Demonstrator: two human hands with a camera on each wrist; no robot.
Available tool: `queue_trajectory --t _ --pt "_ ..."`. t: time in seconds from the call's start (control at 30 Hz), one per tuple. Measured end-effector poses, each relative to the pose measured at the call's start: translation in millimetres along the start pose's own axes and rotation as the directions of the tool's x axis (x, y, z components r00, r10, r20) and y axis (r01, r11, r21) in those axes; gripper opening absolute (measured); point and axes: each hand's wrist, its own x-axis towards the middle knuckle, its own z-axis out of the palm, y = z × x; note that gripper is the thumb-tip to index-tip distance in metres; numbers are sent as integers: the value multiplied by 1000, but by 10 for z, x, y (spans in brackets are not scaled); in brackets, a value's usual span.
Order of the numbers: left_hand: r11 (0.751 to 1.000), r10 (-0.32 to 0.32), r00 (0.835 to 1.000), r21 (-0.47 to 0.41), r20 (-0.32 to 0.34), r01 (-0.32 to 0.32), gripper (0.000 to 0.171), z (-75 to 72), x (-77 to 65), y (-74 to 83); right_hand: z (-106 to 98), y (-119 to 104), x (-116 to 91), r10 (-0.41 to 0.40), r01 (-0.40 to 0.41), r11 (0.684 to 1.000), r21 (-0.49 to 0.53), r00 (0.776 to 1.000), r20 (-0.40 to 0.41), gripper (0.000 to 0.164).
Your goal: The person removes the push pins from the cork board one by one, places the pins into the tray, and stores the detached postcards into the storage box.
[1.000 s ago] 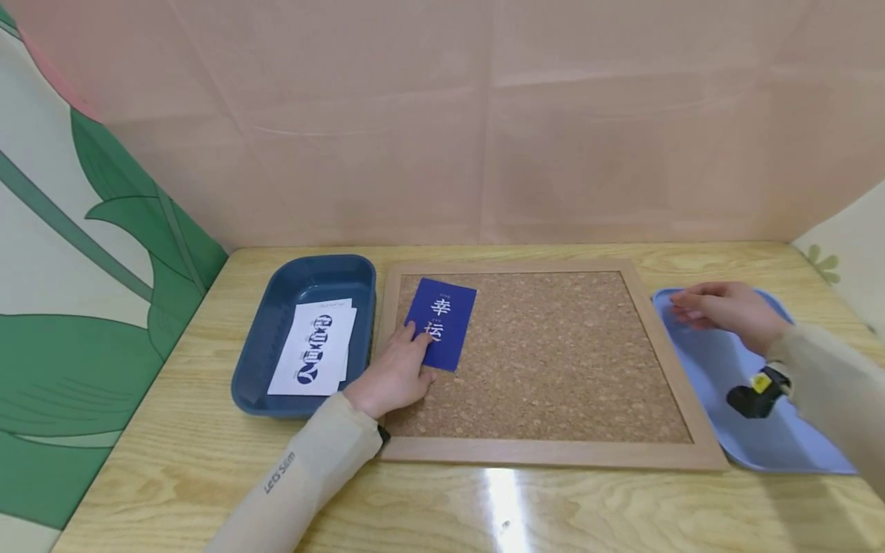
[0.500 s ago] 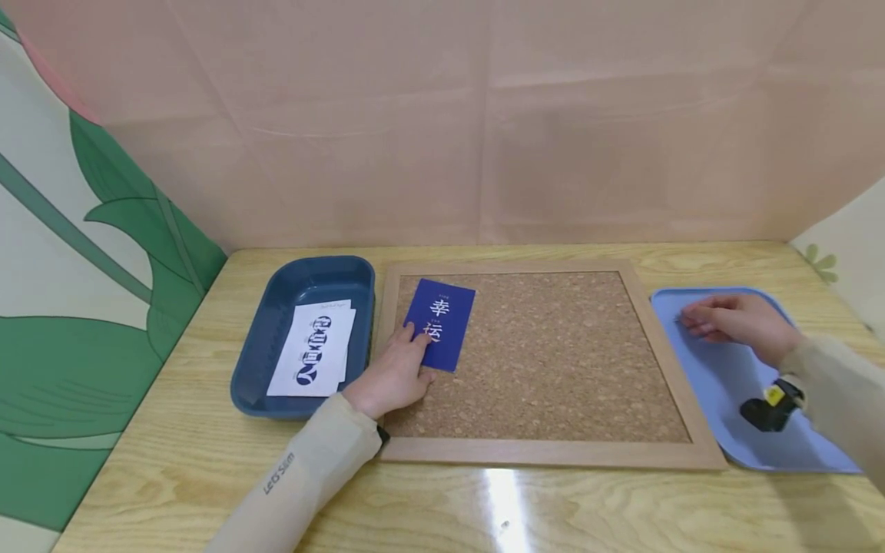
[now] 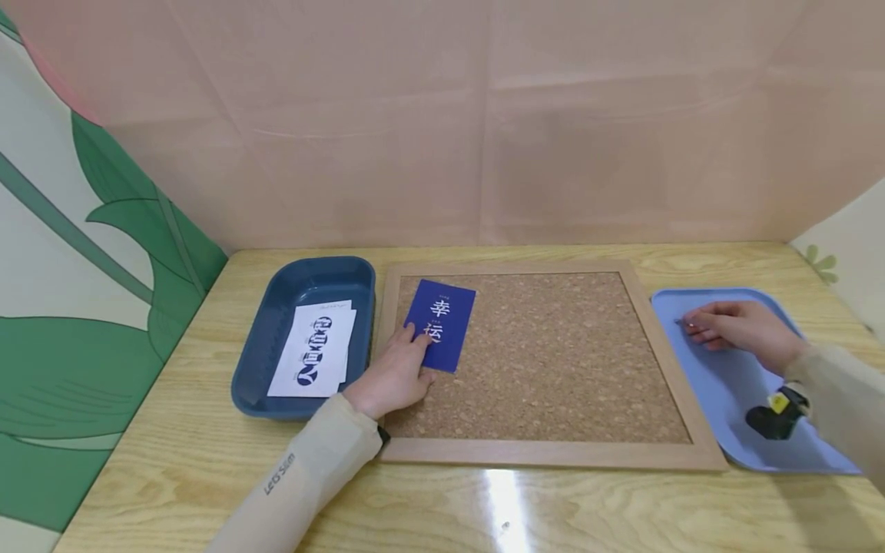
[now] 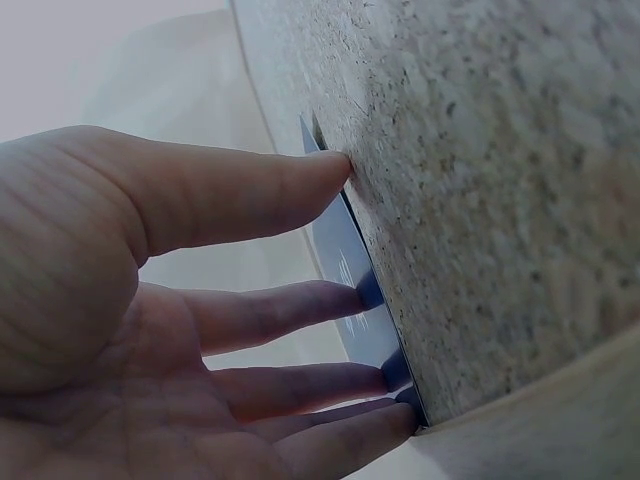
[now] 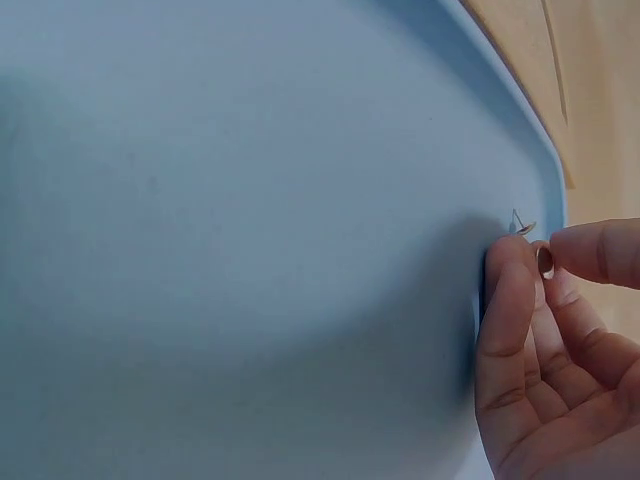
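Observation:
In the head view, my left hand (image 3: pixel 394 372) rests with extended fingers on a dark blue card (image 3: pixel 445 311) with white characters. The card lies slightly tilted on the left part of the cork board (image 3: pixel 560 361). The left wrist view has the fingertips pressing the card while the thumb touches the cork. Over the light blue tray (image 3: pixel 726 384), my right hand (image 3: pixel 743 330) pinches a small round-headed thumbtack (image 5: pixel 545 262) at thumb and fingertips; its point is hidden. Beside those fingertips is another thumbtack (image 5: pixel 526 229), its thin pin showing.
A dark blue bin (image 3: pixel 252 361) left of the board holds white cards (image 3: pixel 311 349) with dark blue lettering. The board's wooden frame (image 3: pixel 553 453) lies close to the tray's left edge. A pinkish sheet (image 3: pixel 484 123) hangs behind the wooden table (image 3: pixel 415 507).
Over the tray, my right hand has moved slightly right and nearer to me, and a shiny tack now shows at its fingertips. The left hand and card have stayed put.

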Motion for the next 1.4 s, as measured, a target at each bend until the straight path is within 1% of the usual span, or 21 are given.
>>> queue_trajectory --t 0.3,0.37,0.43,0.53,0.6,0.67,0.77,0.83,0.93,1.07,1.23,1.4 --pt "1000 -15 1000 0 4 15 53 -1 -4 8 4 5 -11 -5 5 1000 4 1000 2 51" --pt "1000 -17 1000 -2 6 17 53 -4 -5 12 -2 -11 -24 -19 19 1000 1 1000 -2 49" --pt "1000 -18 1000 -4 8 18 53 -5 -6 15 -13 -34 -38 -41 41 999 14 999 -25 41" --pt "1000 -21 1000 -8 12 21 54 -4 -2 15 -38 -77 -50 -79 81 996 46 995 -56 24" --pt "1000 -20 1000 -9 10 20 53 -4 0 15 -52 -115 -44 -89 94 994 59 993 -71 17" --pt "1000 -21 1000 -11 10 21 53 -4 -1 16 -61 -157 -34 -96 99 994 50 993 -70 20" --pt "1000 -23 1000 -14 12 23 53 -6 0 18 -57 -221 -11 -101 103 995 20 993 -65 32" --pt "1000 -24 1000 -16 13 24 53 -10 -1 19 -47 -258 5 -105 107 994 19 992 -64 35" --pt "999 -28 1000 -15 15 28 53 -15 -2 22 -12 -300 40 -99 100 995 26 994 -56 39" --pt "999 -29 999 -15 18 29 54 -23 -3 24 56 -379 65 -81 81 997 -2 996 -33 52" --pt "1000 -23 1000 -17 15 23 54 -31 -7 18 141 -527 92 -93 94 996 -14 996 5 51" --pt "1000 -26 1000 -8 18 26 53 -21 4 26 225 -629 135 -72 73 997 -23 997 28 53"
